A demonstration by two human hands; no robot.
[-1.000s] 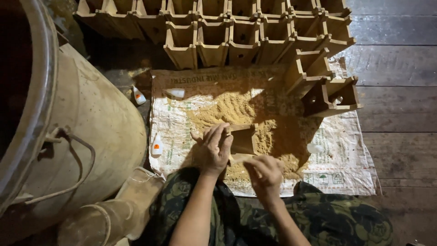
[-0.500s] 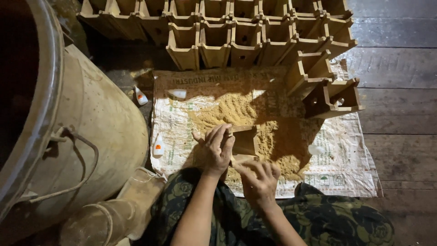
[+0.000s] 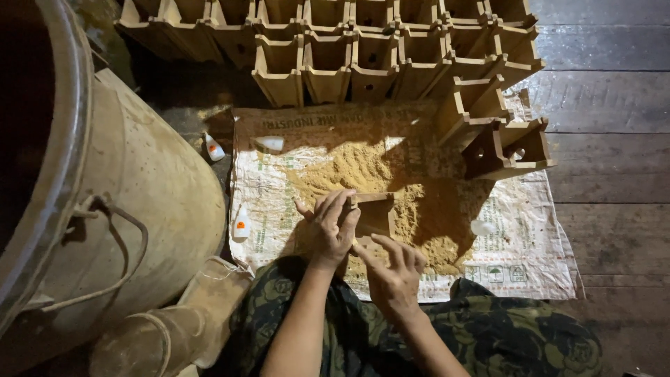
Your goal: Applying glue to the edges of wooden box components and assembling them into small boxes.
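Note:
A small square wooden box (image 3: 374, 213), open on top, sits on a heap of tan sawdust (image 3: 363, 174) spread over a white woven sack (image 3: 537, 251). My left hand (image 3: 328, 227) presses flat against the box's left side, fingers pointing up. My right hand (image 3: 392, 269) is just below the box with fingers spread, its fingertips near the box's lower edge. Whether the right hand touches the box is unclear.
Rows of similar open wooden boxes (image 3: 328, 49) are stacked along the far edge; two more (image 3: 506, 146) lie tipped at the right. A large pale drum with a wire handle (image 3: 105, 209) fills the left. Small white bottles (image 3: 241, 225) lie near the sack. The floor is dark planks (image 3: 614, 91).
My right hand has shifted left and up towards the box's lower edge. My left hand stays against the box's left side.

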